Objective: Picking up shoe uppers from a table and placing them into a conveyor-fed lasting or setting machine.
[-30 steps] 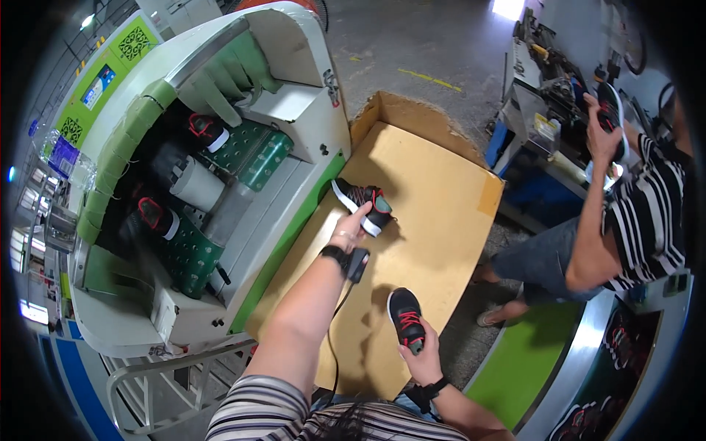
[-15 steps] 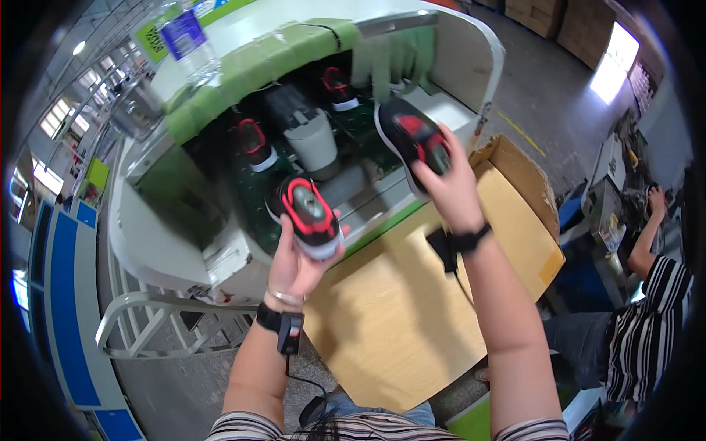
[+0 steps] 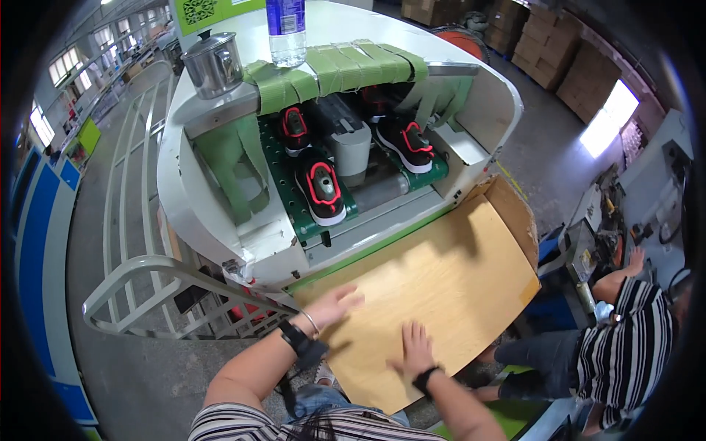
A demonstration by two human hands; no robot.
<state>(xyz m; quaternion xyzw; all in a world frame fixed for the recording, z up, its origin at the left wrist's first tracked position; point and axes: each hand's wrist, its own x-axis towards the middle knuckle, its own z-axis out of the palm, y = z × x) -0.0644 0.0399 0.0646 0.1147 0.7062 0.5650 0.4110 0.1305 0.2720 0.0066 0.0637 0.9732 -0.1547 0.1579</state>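
My left hand (image 3: 332, 306) hovers over the near left part of a wooden board (image 3: 426, 272), its fingers stretched out and holding nothing. Flat at the board's near edge lies my right hand (image 3: 416, 354), fingers spread and nothing in it. Beyond the board, two black sneakers with red trim rest on the green perforated belts of a white machine: the left front sneaker (image 3: 321, 189) and the right front sneaker (image 3: 406, 143). Behind them stand another sneaker (image 3: 293, 130) on the left and a partly hidden sneaker (image 3: 375, 101) under the green strips.
A clear bottle (image 3: 287, 37) and a steel pot (image 3: 212, 65) stand on the white machine (image 3: 193, 176). A grey railing (image 3: 154, 275) runs at left. Beside the board is a cardboard box (image 3: 515, 213). A person in a striped shirt (image 3: 625, 345) works at the right.
Both hands have let go of the sneakers they held and drawn back toward me over the board. Those sneakers now sit on the green belts. My view has shifted.
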